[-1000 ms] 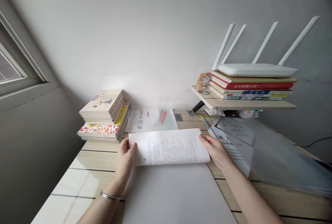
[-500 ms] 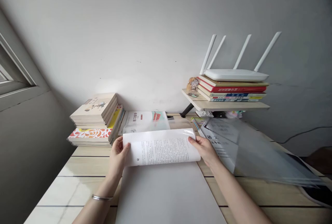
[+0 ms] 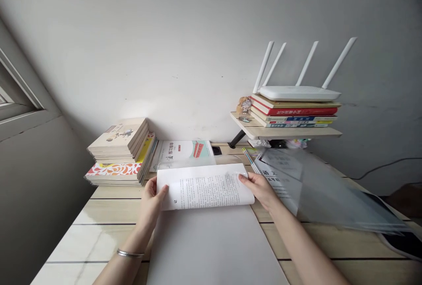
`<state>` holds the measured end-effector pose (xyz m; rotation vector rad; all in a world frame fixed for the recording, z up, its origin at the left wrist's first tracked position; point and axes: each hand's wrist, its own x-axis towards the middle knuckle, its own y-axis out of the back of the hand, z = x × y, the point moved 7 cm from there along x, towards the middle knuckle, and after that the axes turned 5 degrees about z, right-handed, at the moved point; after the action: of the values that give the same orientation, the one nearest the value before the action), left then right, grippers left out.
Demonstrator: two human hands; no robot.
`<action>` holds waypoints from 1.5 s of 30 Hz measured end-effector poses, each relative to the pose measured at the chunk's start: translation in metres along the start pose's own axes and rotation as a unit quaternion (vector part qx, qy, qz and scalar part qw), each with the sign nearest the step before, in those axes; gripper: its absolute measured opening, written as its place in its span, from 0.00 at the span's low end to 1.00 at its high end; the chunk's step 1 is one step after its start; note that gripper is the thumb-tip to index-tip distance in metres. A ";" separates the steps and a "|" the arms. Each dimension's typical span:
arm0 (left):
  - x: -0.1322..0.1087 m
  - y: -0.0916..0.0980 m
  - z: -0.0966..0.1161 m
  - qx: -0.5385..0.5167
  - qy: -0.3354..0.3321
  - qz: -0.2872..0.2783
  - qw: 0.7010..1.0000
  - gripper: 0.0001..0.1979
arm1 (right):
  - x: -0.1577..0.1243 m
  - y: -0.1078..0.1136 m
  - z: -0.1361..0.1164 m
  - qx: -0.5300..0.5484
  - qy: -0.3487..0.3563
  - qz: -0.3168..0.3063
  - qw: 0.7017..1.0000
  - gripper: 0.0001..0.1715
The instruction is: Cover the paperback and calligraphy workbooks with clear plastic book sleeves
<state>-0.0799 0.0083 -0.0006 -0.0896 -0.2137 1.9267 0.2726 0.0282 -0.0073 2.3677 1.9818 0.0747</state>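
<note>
A book [image 3: 207, 188] with a page of printed text is held up between my two hands, its far edge raised off the table. My left hand [image 3: 154, 197] grips its left edge, thumb on the page and fingers behind. On the right edge, my right hand [image 3: 260, 190] pinches the page corner in the same way. A clear plastic cover [image 3: 198, 161] shows behind the book's far edge. Beneath and toward me lies a plain white sheet or board [image 3: 211, 245]. The undersides of both hands' fingers are hidden.
Stacked books [image 3: 117, 151] stand at the left. A booklet with a green and white cover [image 3: 184, 151] lies at the back. To the right, clear plastic sheets [image 3: 336, 197] cover printed papers. A router [image 3: 298, 93] sits on books on a small raised shelf [image 3: 283, 133].
My left thumb has slid slightly inward over the page. The far edge of the book and its plastic cover have dropped a little, showing more of the booklet behind.
</note>
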 end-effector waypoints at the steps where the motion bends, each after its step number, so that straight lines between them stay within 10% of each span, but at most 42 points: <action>1: -0.001 0.000 0.000 0.000 0.000 0.003 1.000 0.27 | 0.001 0.000 0.000 -0.008 0.002 0.008 1.000 0.26; 9: 0.002 0.001 0.000 0.030 -0.021 0.043 0.998 0.23 | -0.009 -0.004 -0.017 0.001 -0.009 -0.068 0.998 0.24; 19: 0.004 0.001 -0.005 0.024 -0.015 0.006 1.000 0.24 | -0.013 0.007 -0.004 -0.097 0.091 0.113 0.985 0.30; 26: 0.002 0.002 -0.007 0.033 -0.040 0.035 0.998 0.20 | -0.020 0.000 -0.004 -0.022 0.050 0.030 0.998 0.25; 38: 0.001 0.001 -0.007 0.037 -0.036 0.017 0.999 0.19 | -0.018 0.011 -0.001 -0.101 0.103 0.118 0.982 0.28; 45: 0.003 0.003 -0.012 0.029 -0.039 0.037 0.998 0.19 | -0.019 0.004 0.003 0.016 0.069 0.019 0.997 0.22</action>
<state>-0.0819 0.0111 -0.0131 0.0169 -0.2094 2.0104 0.2734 0.0093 -0.0099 2.4837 2.0096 0.2144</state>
